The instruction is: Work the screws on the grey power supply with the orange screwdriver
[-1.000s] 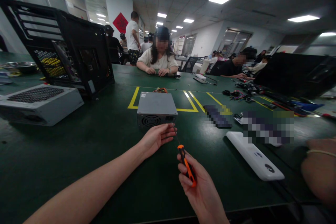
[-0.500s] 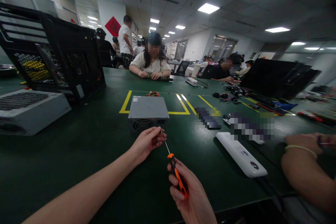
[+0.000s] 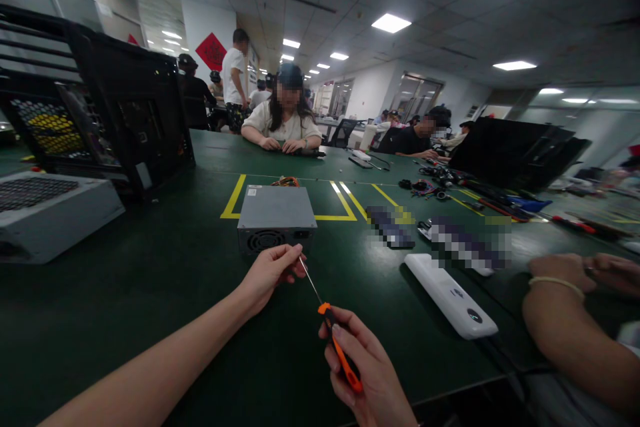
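My right hand (image 3: 363,363) is wrapped round the orange and black handle of a screwdriver (image 3: 341,350). Its thin metal shaft slants up and away to the left. Right at the shaft's tip, the thumb and fingers of my left hand (image 3: 273,273) are pinched together; whatever lies between them is too small or hidden to make out. Just beyond the left hand sits a grey computer power supply (image 3: 276,207), its fan grille and socket facing me and coloured wires showing behind it. My left fingers cover part of its lower front edge.
At the left stand an open black computer case (image 3: 100,100) and another grey metal box (image 3: 55,213). On the right lie a white power bank (image 3: 450,297), a phone (image 3: 390,227), cables and tools. A neighbour's arm (image 3: 565,313) rests at the right; another person (image 3: 283,117) sits opposite.
The whole view has shifted slightly left. My right hand and the screwdriver have dropped a little, with the shaft leaning more; the left hand still pinches at the tip.
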`<state>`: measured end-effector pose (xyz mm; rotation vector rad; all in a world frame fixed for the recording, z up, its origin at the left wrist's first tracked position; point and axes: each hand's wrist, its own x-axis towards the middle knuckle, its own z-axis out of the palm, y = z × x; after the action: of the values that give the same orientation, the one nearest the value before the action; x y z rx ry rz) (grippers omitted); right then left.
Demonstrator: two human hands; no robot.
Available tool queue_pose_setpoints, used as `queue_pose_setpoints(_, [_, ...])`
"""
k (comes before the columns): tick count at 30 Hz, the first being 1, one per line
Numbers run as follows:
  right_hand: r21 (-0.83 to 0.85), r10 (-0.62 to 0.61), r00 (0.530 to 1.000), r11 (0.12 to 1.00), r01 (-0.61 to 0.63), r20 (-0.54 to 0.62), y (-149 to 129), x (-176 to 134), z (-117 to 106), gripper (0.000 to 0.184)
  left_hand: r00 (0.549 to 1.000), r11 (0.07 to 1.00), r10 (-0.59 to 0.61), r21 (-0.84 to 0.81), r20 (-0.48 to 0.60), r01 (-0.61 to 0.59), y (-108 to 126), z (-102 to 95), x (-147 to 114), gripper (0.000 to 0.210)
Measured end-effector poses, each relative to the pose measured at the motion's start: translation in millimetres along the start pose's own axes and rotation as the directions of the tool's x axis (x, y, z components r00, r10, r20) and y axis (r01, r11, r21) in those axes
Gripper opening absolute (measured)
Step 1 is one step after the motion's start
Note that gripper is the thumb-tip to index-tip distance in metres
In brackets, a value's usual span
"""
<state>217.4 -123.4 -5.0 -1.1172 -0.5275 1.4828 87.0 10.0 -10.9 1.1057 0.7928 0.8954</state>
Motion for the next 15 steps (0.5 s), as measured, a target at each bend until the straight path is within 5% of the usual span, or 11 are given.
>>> queue_pose_setpoints(6, [-0.035,-0.004,1.000,0.999,0.004,0.004,2.0,0.9,-1.9,0.042,0.998,0.998,0.044,0.050,0.046,-0.046,-1.7,-2.0,1.2,0.031])
queue_pose_setpoints(15, [-0.518,-0.203,0.979,0.836,0.179,0.011,-0.6,-4.6,-13.5,0.034,0.983,0.969,-0.005,0.244,0.181,-0.040,9.3,-5.6,-1.8,0.026])
